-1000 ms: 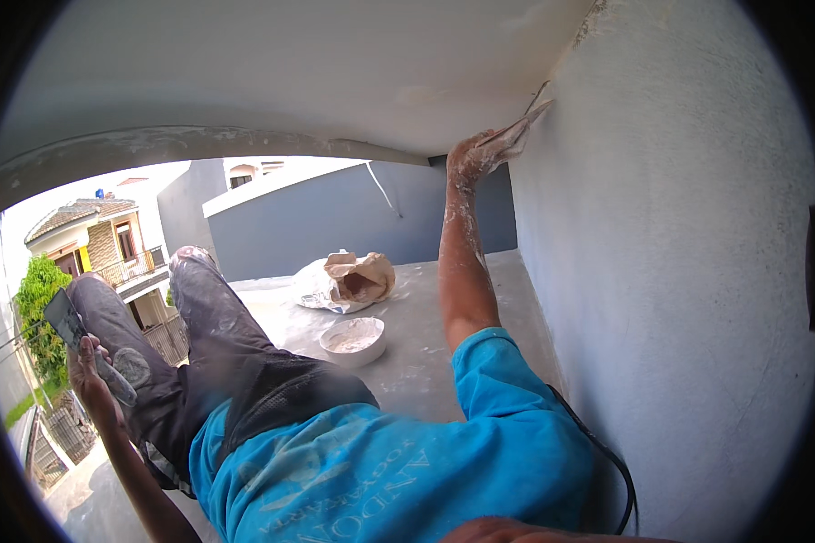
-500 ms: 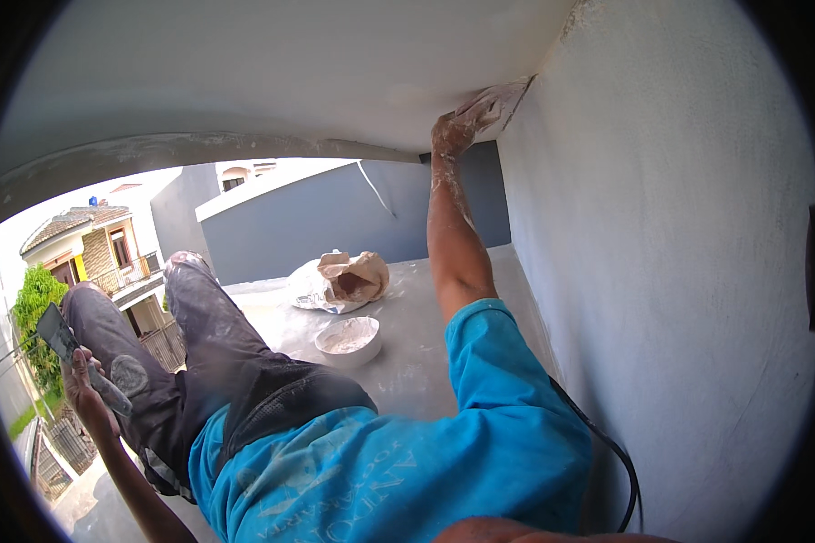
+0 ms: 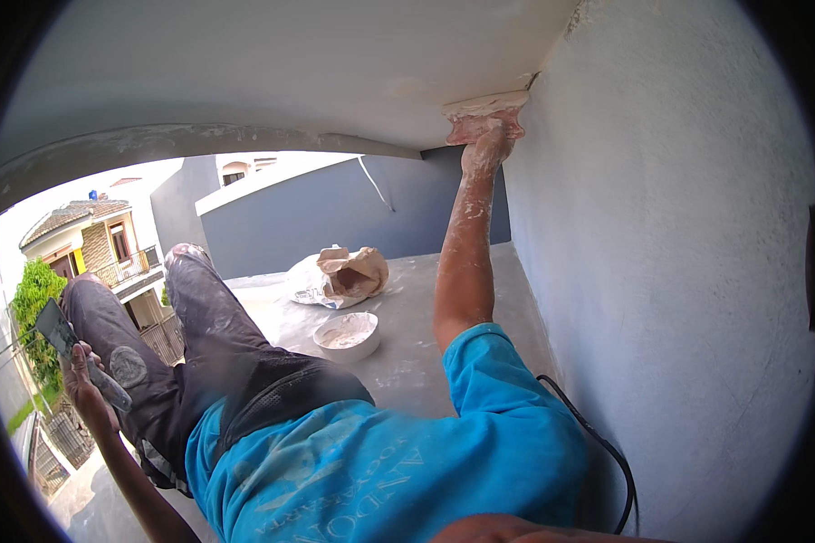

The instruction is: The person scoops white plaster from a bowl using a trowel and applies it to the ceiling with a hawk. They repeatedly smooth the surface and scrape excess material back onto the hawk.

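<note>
My right hand [image 3: 487, 152], whitened with powder, is raised to the ceiling [image 3: 281, 72] near its corner with the wall [image 3: 670, 235]. It grips a wide, pinkish plaster spreader [image 3: 466, 125] whose pale, putty-coated edge lies against or very close to the ceiling. Low on the left, my left hand [image 3: 85, 387] is closed round the handle of a putty knife [image 3: 56, 328], its broad dark blade pointing up beside my knee. A white bowl [image 3: 351, 347] holding pale putty stands on the grey floor [image 3: 417, 362], right of my legs.
Behind the bowl lies an open, crumpled powder bag [image 3: 312, 282]. A black cable [image 3: 607, 439] curves along the wall by my right shoulder. A grey-blue wall [image 3: 308, 217] stands beyond; to the left, the drop opens toward a house [image 3: 91, 240] and a tree [image 3: 38, 294].
My right hand has drawn back from the corner, down and toward me, and turned so the spreader's face now shows. The left hand and its putty knife have barely moved.
</note>
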`<action>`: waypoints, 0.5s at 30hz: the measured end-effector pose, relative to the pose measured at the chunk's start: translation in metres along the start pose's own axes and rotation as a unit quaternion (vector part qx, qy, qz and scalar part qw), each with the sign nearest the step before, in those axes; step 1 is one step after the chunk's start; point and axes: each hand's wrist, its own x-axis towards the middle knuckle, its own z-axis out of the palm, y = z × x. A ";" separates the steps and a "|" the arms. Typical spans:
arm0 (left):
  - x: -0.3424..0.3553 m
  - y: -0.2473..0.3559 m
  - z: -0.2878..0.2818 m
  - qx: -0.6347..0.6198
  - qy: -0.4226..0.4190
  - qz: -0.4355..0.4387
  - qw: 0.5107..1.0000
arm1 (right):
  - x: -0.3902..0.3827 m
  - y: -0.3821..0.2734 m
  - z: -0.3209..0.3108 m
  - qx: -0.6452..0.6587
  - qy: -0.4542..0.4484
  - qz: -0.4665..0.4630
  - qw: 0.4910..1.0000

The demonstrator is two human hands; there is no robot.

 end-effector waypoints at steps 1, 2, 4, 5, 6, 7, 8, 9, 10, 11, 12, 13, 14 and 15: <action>0.000 -0.001 0.002 0.000 0.009 0.004 1.000 | -0.001 -0.003 0.004 0.012 0.001 0.015 1.000; 0.005 -0.009 -0.011 -0.002 -0.037 0.008 0.999 | -0.002 -0.009 0.007 0.024 0.002 0.028 0.999; 0.003 -0.008 -0.013 0.002 -0.020 0.005 1.000 | -0.008 -0.019 0.014 0.036 -0.011 0.034 0.999; 0.003 -0.004 -0.013 0.006 -0.010 0.006 1.000 | -0.014 -0.023 0.023 0.039 -0.027 0.025 0.999; 0.001 0.000 -0.010 0.016 -0.006 0.008 1.000 | -0.022 -0.031 0.035 0.041 -0.043 0.015 0.998; 0.002 -0.001 -0.009 0.011 -0.013 0.004 1.000 | -0.032 -0.040 0.045 0.031 -0.031 0.013 0.999; 0.003 -0.003 -0.013 0.007 -0.019 0.001 1.000 | -0.046 -0.052 0.057 0.023 -0.020 0.012 0.999; 0.005 -0.006 -0.013 0.000 -0.027 -0.003 1.000 | -0.052 -0.066 0.067 0.011 -0.012 0.019 1.000; 0.005 -0.007 -0.013 0.000 -0.026 -0.005 1.000 | -0.059 -0.078 0.078 0.000 -0.005 0.028 1.000; 0.004 -0.007 -0.012 0.002 -0.025 -0.007 1.000 | -0.061 -0.088 0.085 -0.012 -0.002 0.049 0.999; 0.003 -0.008 -0.011 0.003 -0.024 -0.009 1.000 | -0.064 -0.096 0.091 -0.024 0.002 0.069 0.997; 0.004 -0.008 -0.011 0.004 -0.020 -0.009 1.000 | -0.067 -0.103 0.098 -0.021 -0.011 0.066 0.998; 0.004 -0.008 -0.010 0.005 -0.018 -0.008 1.000 | -0.070 -0.109 0.102 -0.018 -0.023 0.062 0.998; 0.005 -0.007 -0.009 0.006 -0.016 -0.007 1.000 | -0.070 -0.109 0.103 -0.018 -0.028 0.049 0.998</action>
